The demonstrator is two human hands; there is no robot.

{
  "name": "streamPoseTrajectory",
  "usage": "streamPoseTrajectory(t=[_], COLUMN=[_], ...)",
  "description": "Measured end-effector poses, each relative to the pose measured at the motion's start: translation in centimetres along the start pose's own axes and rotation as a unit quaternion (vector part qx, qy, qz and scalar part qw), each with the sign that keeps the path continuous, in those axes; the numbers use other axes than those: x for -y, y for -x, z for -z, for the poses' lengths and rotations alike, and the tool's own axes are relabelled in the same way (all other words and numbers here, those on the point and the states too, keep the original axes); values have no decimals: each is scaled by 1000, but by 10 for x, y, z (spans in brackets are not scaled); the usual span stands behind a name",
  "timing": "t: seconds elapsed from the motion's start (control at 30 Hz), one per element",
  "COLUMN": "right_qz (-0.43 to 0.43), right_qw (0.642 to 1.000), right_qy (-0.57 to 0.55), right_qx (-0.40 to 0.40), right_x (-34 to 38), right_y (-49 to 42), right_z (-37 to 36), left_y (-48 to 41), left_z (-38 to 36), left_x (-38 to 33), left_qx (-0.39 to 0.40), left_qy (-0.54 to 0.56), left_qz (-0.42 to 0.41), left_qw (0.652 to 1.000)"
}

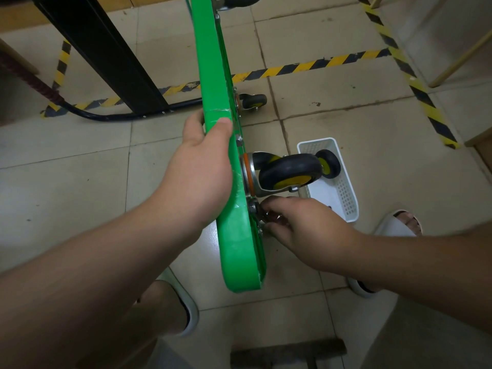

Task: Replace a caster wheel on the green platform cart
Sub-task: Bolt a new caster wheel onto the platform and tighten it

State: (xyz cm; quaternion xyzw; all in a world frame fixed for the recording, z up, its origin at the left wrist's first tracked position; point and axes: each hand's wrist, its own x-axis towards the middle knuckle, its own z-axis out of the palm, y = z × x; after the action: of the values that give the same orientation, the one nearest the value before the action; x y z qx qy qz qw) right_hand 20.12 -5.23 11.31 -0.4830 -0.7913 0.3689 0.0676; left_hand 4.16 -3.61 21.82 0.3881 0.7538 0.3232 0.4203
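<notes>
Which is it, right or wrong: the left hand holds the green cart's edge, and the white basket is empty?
Wrong in one point. The head view shows the white basket holds a black and yellow wheel. The left hand does hold the green cart by its edge.

Green cart (234, 235): far end cut off by top edge, along w/ most of the far caster (241, 0) on its right side. L hand (202, 166) grips the cart's rim, fingers hidden behind the deck, only the thumb shows. R hand (306, 227), just right of the cart, pinches a small metal part (266, 221). It's mostly covered, can't tell what it is. Basket (346, 198) right of the cart is partly hidden by the near caster (282, 174). Dark object (287, 350) below the cart's near end: blurred, cut by btm edge.
</notes>
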Motion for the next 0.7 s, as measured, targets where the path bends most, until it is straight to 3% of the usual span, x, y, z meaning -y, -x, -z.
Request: streamPoseTrajectory(t=[0.3, 0.57, 0.7], right_qz=[-14, -103, -196], right_qw=[999, 986, 943], right_qy=[-22, -31, -212], right_qx=[27, 129, 167], right_x=[7, 34, 51], right_y=[3, 12, 15], right_z=[-1, 21, 34], left_y=[-2, -2, -3], left_z=[2, 1, 0], left_x=[1, 2, 2], left_qx=[1, 4, 2], left_qy=[-9, 5, 6], left_qz=[-1, 0, -3], left_qw=[1000, 1000, 1000])
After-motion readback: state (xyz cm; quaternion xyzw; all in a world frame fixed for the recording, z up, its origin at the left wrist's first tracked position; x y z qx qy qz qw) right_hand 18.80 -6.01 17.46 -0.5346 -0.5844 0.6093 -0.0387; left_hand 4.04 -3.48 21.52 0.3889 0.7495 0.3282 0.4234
